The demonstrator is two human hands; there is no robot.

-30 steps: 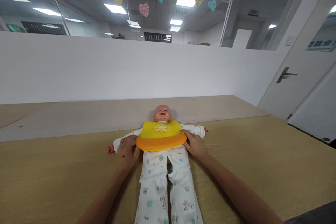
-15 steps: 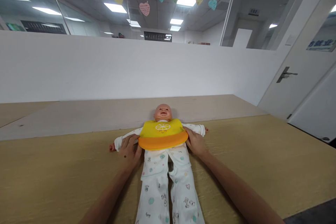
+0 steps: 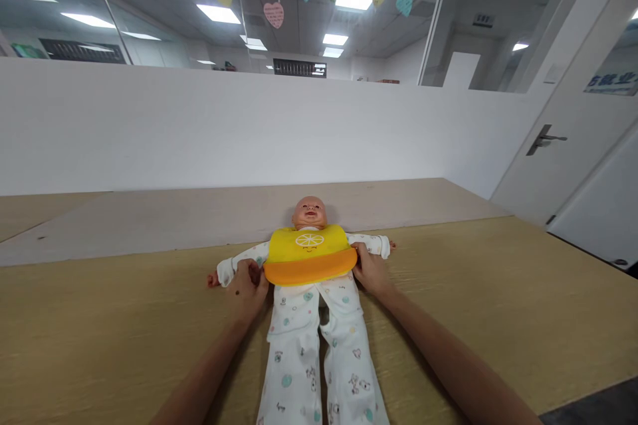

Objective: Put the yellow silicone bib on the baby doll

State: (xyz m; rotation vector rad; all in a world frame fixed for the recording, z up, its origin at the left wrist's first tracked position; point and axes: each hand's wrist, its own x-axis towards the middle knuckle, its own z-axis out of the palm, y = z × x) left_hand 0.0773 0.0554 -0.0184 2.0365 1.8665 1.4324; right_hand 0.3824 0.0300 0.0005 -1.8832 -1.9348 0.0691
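A baby doll [image 3: 310, 212] lies on its back, head away from me and arms spread, in white printed clothes [image 3: 343, 345]. Across its chest is a yellow bib [image 3: 289, 244] with an orange pocket rim along the bottom, a white citrus slice and a small smiling face. My left hand [image 3: 248, 289] is closed at the bib's lower left corner, fingers curled over the doll's sleeve. At the lower right corner, my right hand [image 3: 369, 271] pinches the bib's edge between thumb and fingers. The fingertips of both hands are partly hidden.
Beneath the doll is a wood-grain table [image 3: 473, 292], with a paler strip [image 3: 199, 216] along its back. Behind stands a white wall [image 3: 224, 129] topped by glass with heart-shaped notes. A white door with a metal handle [image 3: 544, 139] is at the right.
My left fingers have curled in from lying flatter beside the bib. The right hand's fingers have drawn back slightly to the bib's corner. The doll stays in place.
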